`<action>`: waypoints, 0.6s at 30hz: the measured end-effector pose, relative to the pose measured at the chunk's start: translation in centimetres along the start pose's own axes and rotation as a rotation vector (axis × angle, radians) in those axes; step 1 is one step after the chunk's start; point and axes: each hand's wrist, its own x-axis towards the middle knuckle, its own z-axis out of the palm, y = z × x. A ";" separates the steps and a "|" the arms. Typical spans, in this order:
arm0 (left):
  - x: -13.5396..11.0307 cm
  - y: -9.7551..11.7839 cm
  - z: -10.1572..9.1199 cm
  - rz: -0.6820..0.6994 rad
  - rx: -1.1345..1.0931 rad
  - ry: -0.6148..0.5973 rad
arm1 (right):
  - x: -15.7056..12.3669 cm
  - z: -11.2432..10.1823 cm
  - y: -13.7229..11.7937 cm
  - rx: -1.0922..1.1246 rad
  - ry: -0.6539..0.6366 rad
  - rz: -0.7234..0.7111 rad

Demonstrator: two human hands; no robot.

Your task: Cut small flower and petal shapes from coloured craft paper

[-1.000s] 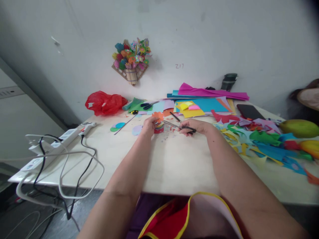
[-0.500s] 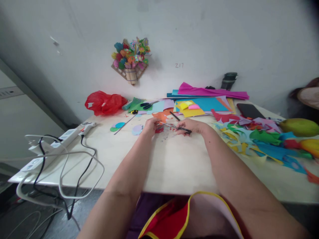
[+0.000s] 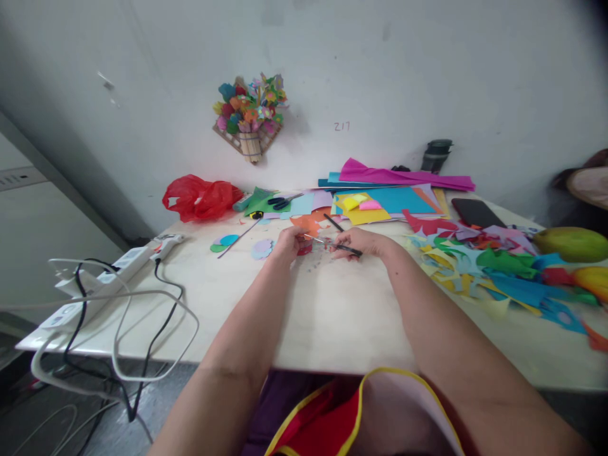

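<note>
My left hand [image 3: 287,241] is closed on a small red paper piece [image 3: 304,248] at the far middle of the table [image 3: 327,310]. My right hand [image 3: 365,241] grips black-handled scissors [image 3: 338,246] whose thin blades point left toward the red piece. An orange paper flower cut-out [image 3: 308,223] lies on the table just beyond both hands. Small paper snippets are scattered below the blades.
A power strip [image 3: 111,272] with looped cables sits at the left edge. A red plastic bag [image 3: 199,196], a second pair of scissors [image 3: 280,202], stacked coloured sheets [image 3: 389,190], a phone [image 3: 475,213], paper offcuts [image 3: 498,266] and mangoes [image 3: 570,244] line the back and right. A paper-flower basket [image 3: 251,114] hangs on the wall.
The orange flower cut-out left my left hand and now lies on the table behind it. The scissor blades closed and moved left toward the red piece; my right hand shifted slightly left.
</note>
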 end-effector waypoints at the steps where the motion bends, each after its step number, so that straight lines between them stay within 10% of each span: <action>1: -0.1 0.1 0.2 0.006 0.025 0.028 | 0.0 0.0 0.0 0.000 0.003 -0.002; 18: -0.8 0.5 0.8 -0.011 0.056 0.071 | 0.3 0.3 0.0 -0.006 0.024 0.008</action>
